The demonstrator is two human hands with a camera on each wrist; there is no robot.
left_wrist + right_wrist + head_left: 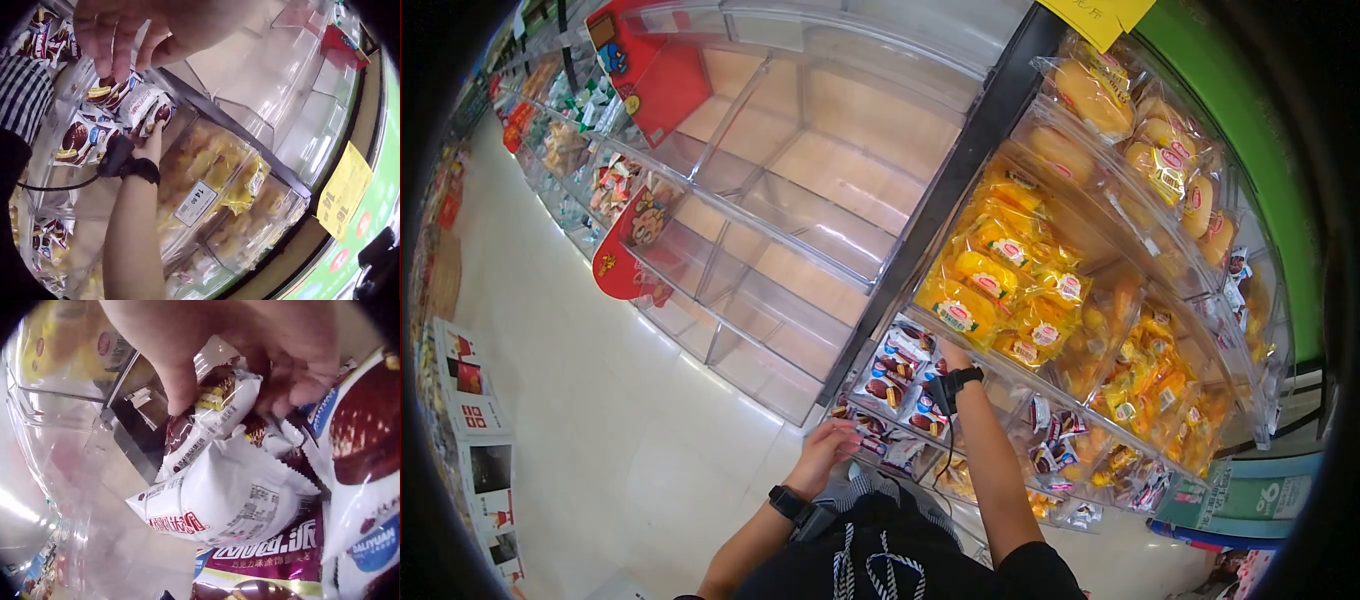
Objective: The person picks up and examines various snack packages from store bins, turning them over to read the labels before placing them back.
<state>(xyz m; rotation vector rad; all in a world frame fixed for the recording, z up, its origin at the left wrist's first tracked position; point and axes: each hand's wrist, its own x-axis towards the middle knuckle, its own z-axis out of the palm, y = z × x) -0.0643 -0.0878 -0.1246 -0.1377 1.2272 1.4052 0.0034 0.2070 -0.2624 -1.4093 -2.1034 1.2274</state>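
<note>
Chocolate pies in white wrappers [887, 385] fill a clear bin in front of the person. My right hand [250, 344] reaches down into that bin, its thumb and curled fingers around one small wrapped chocolate pie [215, 415]. Below it lies another wrapped pie [231, 494], turned with its printed white back up. My left hand [825, 455] hovers at the bin's front edge, close over more of these packets, its fingers loosely bent with nothing between them. A black strap [140, 169] circles the right wrist.
Yellow-wrapped cakes [1000, 265] sit in the bin behind, with bagged bread [1095, 95] higher up. Clear plastic dividers [750, 220] stand to the left, beyond a dark upright bar [940, 200]. A price label [195, 203] hangs on a bin front.
</note>
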